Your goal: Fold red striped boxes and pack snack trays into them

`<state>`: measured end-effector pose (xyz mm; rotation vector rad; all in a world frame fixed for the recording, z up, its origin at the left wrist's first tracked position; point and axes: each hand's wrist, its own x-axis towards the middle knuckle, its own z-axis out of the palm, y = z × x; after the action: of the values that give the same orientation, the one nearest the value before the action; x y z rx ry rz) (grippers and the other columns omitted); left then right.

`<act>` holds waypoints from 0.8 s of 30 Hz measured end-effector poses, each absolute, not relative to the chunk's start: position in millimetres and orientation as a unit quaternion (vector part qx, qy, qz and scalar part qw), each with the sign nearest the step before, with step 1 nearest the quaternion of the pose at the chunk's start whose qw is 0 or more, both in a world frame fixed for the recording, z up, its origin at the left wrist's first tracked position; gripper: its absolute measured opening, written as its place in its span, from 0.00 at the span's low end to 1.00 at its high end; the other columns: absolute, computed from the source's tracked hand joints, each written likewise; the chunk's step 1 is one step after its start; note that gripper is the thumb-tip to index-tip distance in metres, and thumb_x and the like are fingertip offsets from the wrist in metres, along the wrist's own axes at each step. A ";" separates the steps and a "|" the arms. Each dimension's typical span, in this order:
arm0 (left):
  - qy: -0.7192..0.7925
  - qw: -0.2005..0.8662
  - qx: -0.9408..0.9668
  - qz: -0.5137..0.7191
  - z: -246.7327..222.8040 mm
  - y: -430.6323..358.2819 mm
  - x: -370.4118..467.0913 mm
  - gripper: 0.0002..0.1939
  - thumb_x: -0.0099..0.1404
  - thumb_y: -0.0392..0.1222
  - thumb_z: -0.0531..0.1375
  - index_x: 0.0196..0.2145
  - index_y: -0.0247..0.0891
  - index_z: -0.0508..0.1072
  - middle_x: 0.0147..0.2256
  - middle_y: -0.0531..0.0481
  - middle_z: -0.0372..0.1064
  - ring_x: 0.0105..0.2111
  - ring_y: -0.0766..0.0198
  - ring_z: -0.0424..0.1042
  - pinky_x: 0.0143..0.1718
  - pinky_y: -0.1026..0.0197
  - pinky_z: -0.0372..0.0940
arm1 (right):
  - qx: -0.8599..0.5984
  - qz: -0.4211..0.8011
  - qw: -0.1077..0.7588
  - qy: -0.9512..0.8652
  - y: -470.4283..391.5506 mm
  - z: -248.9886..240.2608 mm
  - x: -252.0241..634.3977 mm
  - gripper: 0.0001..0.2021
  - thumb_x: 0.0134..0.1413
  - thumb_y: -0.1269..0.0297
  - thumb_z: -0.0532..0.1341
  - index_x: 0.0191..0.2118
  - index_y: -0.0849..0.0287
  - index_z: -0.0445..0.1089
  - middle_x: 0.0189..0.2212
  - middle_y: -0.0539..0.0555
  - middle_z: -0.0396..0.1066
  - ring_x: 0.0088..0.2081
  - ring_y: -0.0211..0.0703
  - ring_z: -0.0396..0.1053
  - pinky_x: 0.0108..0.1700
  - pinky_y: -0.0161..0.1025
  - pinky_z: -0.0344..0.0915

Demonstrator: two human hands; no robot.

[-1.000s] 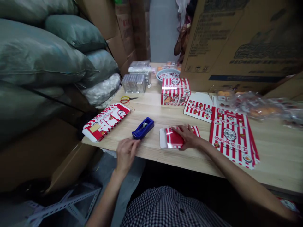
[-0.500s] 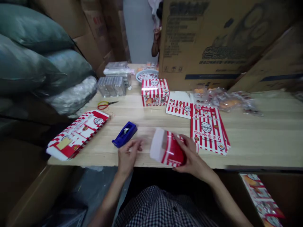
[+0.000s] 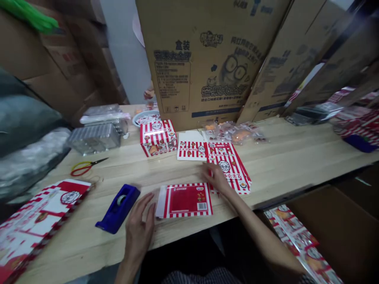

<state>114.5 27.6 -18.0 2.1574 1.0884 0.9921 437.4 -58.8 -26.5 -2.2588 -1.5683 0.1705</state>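
- Red-striped carton (image 3: 186, 200): laid lengthwise near the front edge of the wooden table (image 3: 278, 157), barcode panel up, white end towards 9 o'clock; taken as clock centre for everything below.
- Left hand (image 3: 138, 221): held at 8 o'clock, thumb and fingers parted wide, nothing seen gripped; fingertips placed just beside the white end, contact cannot be told.
- Right hand (image 3: 218, 179): placed at 2 o'clock, over the near-left part of the striped card stack (image 3: 235, 169); fingers blurred, so grip width and contact cannot be told. Stack slightly fanned.
- Blue tape dispenser (image 3: 118, 209): set at 9 o'clock, past the left hand, tape roll visible.
- Scissors (image 3: 85, 167): laid between 9 and 10 o'clock, blades pointed towards 2.
- Checkered card stack (image 3: 47, 221): spread at 9 o'clock, cut off by the view's edge.
- Assembled striped box (image 3: 158, 138): stood at 11 o'clock, bowl (image 3: 145, 118) just behind.
- Clear plastic cases (image 3: 94, 138): lined up at 10 o'clock.
- Bagged packets (image 3: 237, 133): heaped between 1 and 2 o'clock, beyond the striped stack.
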 end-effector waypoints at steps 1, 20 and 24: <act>0.393 0.264 0.800 0.368 -16.8 30.8 120.7 0.15 0.69 0.45 0.57 0.51 0.44 0.74 0.53 0.43 0.72 0.52 0.48 0.73 0.35 0.55 0.75 | -0.814 0.055 0.189 -0.547 -50.6 -23.0 452.6 0.24 0.68 0.60 0.54 0.66 0.60 0.60 0.61 0.66 0.66 0.63 0.58 0.62 0.64 0.58 0.53; 0.416 0.263 0.797 0.350 -48.8 43.7 85.2 0.15 0.67 0.49 0.60 0.48 0.44 0.78 0.50 0.45 0.76 0.48 0.51 0.77 0.40 0.57 0.77 | -0.968 0.037 0.162 -0.187 -71.5 -53.3 556.7 0.51 0.47 0.38 0.65 0.69 0.64 0.47 0.58 0.76 0.60 0.62 0.72 0.59 0.59 0.64 0.54; 0.383 0.293 0.803 0.350 -43.8 42.8 116.4 0.14 0.70 0.45 0.57 0.49 0.43 0.77 0.51 0.44 0.75 0.50 0.53 0.76 0.52 0.51 0.73 | -0.979 0.048 0.171 -0.101 -88.7 -73.2 572.5 0.48 0.42 0.35 0.66 0.63 0.59 0.57 0.55 0.73 0.63 0.57 0.71 0.64 0.55 0.62 0.59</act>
<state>116.4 42.8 -43.8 2.1403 1.0197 0.9332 572.5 -88.7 -73.2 -2.7801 -0.2882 0.1358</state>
